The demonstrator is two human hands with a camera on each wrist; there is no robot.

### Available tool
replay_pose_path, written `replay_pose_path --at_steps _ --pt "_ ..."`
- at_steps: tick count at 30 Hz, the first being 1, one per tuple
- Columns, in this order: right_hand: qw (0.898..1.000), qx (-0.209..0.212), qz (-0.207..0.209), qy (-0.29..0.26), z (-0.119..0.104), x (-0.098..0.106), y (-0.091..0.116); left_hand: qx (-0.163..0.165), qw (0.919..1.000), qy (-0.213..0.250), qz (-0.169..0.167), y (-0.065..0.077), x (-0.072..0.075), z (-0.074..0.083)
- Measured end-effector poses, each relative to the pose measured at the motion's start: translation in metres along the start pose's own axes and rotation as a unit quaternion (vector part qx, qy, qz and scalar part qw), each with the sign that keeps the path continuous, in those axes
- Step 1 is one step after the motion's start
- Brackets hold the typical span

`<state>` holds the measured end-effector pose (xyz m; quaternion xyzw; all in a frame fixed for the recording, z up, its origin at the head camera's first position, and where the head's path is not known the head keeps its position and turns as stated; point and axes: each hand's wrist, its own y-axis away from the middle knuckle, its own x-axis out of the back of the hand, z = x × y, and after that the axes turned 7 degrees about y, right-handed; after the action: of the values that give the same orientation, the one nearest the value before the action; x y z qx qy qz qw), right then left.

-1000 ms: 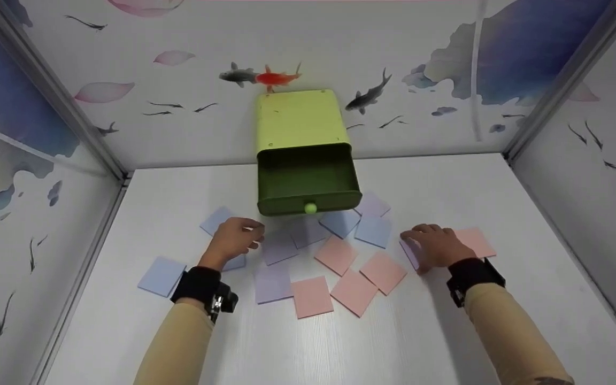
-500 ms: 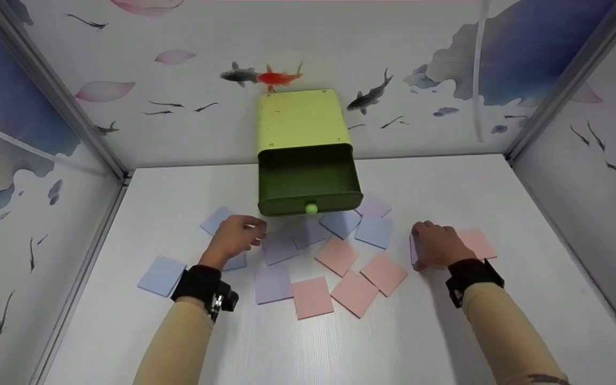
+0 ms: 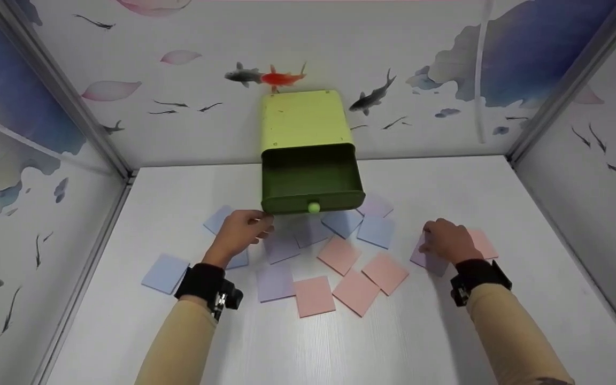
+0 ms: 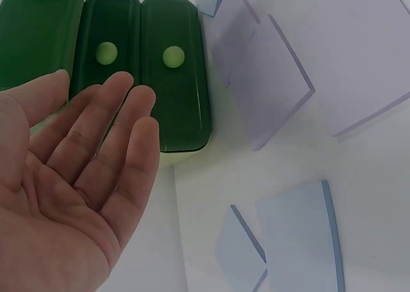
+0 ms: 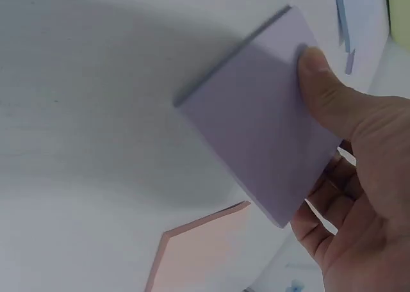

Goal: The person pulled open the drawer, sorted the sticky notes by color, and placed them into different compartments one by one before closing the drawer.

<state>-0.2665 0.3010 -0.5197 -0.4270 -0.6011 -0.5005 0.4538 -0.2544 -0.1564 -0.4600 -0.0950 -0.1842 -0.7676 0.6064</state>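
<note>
My right hand (image 3: pixel 449 243) pinches a purple sticky note pad (image 5: pixel 256 113), with the thumb on its face and the other fingers behind it. In the head view that purple pad (image 3: pixel 425 256) is partly covered by the hand, just left of a pink pad (image 3: pixel 483 244). My left hand (image 3: pixel 239 235) holds nothing; its fingers are slightly bent beside the front left corner of a pulled-out green drawer (image 3: pixel 313 202). In the left wrist view the palm faces the camera, before green drawer fronts (image 4: pixel 176 87) with round knobs.
The yellow-green cabinet (image 3: pixel 305 120) stands against the back wall, its upper drawer jutting over the table (image 3: pixel 265 342). Below it lie several purple pads (image 3: pixel 276 282), blue pads (image 3: pixel 376 231) and pink pads (image 3: pixel 314 297). Another blue pad (image 3: pixel 165 273) lies far left. Patterned walls enclose the table.
My right hand has moved slightly right and turned the purple pad so that more of its face shows. The left hand has shifted slightly up and right, toward the drawer's corner.
</note>
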Motion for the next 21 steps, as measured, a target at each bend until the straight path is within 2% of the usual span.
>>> replay_pose_path --at_steps 5,10,16,21 --pt "0.998 0.007 -0.001 -0.061 -0.002 0.018 0.006 -0.002 1.0 0.005 0.008 -0.001 -0.005 0.003" --pt "0.996 -0.004 0.036 -0.087 -0.008 0.036 0.007 -0.005 0.9999 0.011 0.01 0.001 -0.006 0.006" --pt "0.985 -0.048 0.052 -0.155 -0.016 0.056 0.005 -0.011 0.9999 0.008 0.01 0.001 -0.007 0.006" --pt "0.977 -0.057 0.078 -0.192 -0.026 0.075 0.005 -0.013 0.9998 0.001 0.012 0.002 -0.007 0.007"
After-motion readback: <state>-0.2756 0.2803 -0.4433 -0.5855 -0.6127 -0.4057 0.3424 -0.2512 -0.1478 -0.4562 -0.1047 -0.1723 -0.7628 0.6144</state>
